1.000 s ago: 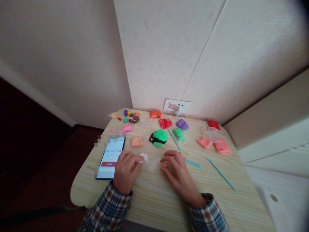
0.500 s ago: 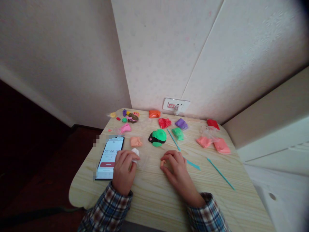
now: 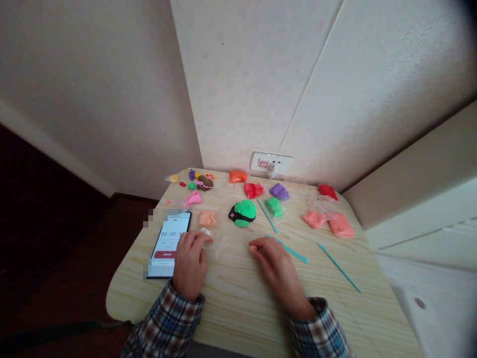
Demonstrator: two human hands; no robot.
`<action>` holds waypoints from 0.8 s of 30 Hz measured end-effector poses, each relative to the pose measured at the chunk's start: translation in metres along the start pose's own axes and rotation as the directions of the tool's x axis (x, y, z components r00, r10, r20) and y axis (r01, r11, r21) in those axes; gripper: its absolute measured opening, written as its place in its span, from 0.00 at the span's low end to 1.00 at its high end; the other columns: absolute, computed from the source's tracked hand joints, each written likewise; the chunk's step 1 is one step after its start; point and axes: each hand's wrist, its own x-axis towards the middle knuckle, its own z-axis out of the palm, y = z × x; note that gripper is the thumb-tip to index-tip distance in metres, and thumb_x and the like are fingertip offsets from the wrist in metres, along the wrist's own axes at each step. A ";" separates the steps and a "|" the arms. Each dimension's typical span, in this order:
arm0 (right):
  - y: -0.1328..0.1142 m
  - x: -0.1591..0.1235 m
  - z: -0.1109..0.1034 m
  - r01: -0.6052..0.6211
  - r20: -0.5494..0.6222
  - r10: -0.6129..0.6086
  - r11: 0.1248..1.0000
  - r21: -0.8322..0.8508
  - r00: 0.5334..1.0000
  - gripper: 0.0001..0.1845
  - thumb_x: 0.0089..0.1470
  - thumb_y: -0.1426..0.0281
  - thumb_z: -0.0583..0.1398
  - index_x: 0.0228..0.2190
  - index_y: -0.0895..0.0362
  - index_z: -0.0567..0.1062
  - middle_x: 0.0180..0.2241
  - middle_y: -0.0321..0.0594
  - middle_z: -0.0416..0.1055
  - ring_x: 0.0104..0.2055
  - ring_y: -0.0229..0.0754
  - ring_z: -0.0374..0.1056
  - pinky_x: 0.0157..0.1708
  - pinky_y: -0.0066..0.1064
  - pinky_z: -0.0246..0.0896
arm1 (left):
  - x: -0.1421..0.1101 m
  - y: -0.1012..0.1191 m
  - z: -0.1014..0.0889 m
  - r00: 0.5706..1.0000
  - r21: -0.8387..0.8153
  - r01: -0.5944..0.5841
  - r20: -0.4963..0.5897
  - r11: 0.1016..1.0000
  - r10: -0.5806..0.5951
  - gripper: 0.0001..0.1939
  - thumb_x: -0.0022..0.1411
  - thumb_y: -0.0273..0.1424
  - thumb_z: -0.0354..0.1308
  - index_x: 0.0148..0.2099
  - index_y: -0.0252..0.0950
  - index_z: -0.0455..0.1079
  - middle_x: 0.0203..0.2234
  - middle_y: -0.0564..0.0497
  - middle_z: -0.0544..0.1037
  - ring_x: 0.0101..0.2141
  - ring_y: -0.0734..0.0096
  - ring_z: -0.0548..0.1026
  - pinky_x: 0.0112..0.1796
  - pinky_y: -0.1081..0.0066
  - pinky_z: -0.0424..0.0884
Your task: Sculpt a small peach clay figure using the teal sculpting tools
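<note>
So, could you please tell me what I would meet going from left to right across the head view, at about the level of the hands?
Phone, left hand, clear plastic, small peach piece at the right fingertips, right hand, slim teal stick.

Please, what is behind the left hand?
Behind the left hand, the phone shows in part, and a small white piece shows just past it. The hand covers some of the phone's right edge; what lies under the palm cannot be seen.

Pale walls (image 3: 242,74), dark floor (image 3: 122,238), wood-grain table (image 3: 234,308)
</note>
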 end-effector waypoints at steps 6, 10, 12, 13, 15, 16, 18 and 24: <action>0.002 0.000 0.001 0.043 0.046 -0.041 0.998 -0.041 0.998 0.10 0.61 0.72 0.52 0.38 0.55 0.73 0.37 0.42 0.73 0.41 0.44 0.66 0.43 0.39 0.61 | 0.000 0.004 -0.003 1.000 0.031 0.002 0.028 1.000 -0.003 0.19 0.50 0.13 0.45 0.37 0.36 0.69 0.35 0.46 0.75 0.39 0.58 0.69 0.38 0.60 0.64; -0.001 0.000 0.002 0.096 0.087 -0.086 0.989 -0.111 0.992 0.11 0.61 0.73 0.52 0.41 0.54 0.73 0.39 0.43 0.71 0.42 0.45 0.65 0.44 0.40 0.59 | 0.001 0.013 -0.005 0.996 0.028 -0.065 -0.053 0.997 0.067 0.11 0.57 0.19 0.49 0.38 0.36 0.68 0.34 0.46 0.74 0.38 0.59 0.69 0.38 0.61 0.63; -0.004 0.000 0.002 0.109 0.103 -0.096 0.985 -0.136 0.990 0.10 0.60 0.73 0.54 0.41 0.54 0.73 0.39 0.42 0.70 0.43 0.45 0.64 0.43 0.40 0.58 | 0.002 0.020 -0.003 0.994 0.020 -0.107 -0.023 0.994 0.108 0.04 0.60 0.25 0.52 0.38 0.36 0.67 0.34 0.47 0.74 0.38 0.59 0.69 0.39 0.61 0.63; -0.005 0.000 0.002 0.113 0.112 -0.098 0.983 -0.144 0.989 0.09 0.59 0.73 0.54 0.40 0.54 0.72 0.38 0.42 0.70 0.43 0.45 0.64 0.44 0.40 0.58 | 0.002 0.023 -0.002 0.994 0.027 -0.113 0.015 0.993 0.113 0.03 0.60 0.28 0.55 0.38 0.36 0.66 0.33 0.47 0.73 0.37 0.59 0.69 0.38 0.61 0.63; -0.007 0.000 0.002 0.117 0.126 -0.098 0.981 -0.152 0.987 0.08 0.58 0.74 0.56 0.39 0.53 0.72 0.38 0.41 0.69 0.43 0.45 0.64 0.44 0.41 0.57 | 0.002 0.028 0.003 0.994 0.070 -0.087 0.071 0.994 0.082 0.08 0.57 0.33 0.59 0.36 0.36 0.64 0.32 0.48 0.72 0.36 0.58 0.69 0.37 0.61 0.63; -0.007 0.000 0.002 0.117 0.129 -0.098 0.981 -0.154 0.987 0.08 0.57 0.74 0.57 0.39 0.53 0.72 0.38 0.41 0.69 0.43 0.45 0.64 0.44 0.41 0.57 | 0.002 0.029 0.005 0.994 0.093 -0.072 0.087 0.993 0.064 0.09 0.57 0.33 0.59 0.36 0.36 0.63 0.31 0.48 0.72 0.36 0.58 0.69 0.37 0.60 0.63; -0.007 0.000 0.001 0.116 0.128 -0.097 0.982 -0.152 0.987 0.06 0.57 0.73 0.57 0.37 0.53 0.72 0.38 0.41 0.68 0.44 0.45 0.63 0.45 0.42 0.56 | 0.002 0.029 0.009 0.994 0.131 -0.046 0.104 0.990 0.033 0.07 0.57 0.30 0.58 0.35 0.36 0.62 0.30 0.49 0.71 0.34 0.58 0.69 0.36 0.60 0.64; -0.010 0.001 0.000 0.114 0.117 -0.098 0.983 -0.142 0.988 0.05 0.59 0.72 0.54 0.31 0.54 0.70 0.36 0.40 0.67 0.42 0.44 0.63 0.45 0.41 0.55 | 0.001 0.023 0.013 0.996 0.107 -0.024 0.087 0.994 0.015 0.06 0.58 0.29 0.56 0.35 0.36 0.60 0.29 0.48 0.70 0.33 0.60 0.69 0.34 0.62 0.67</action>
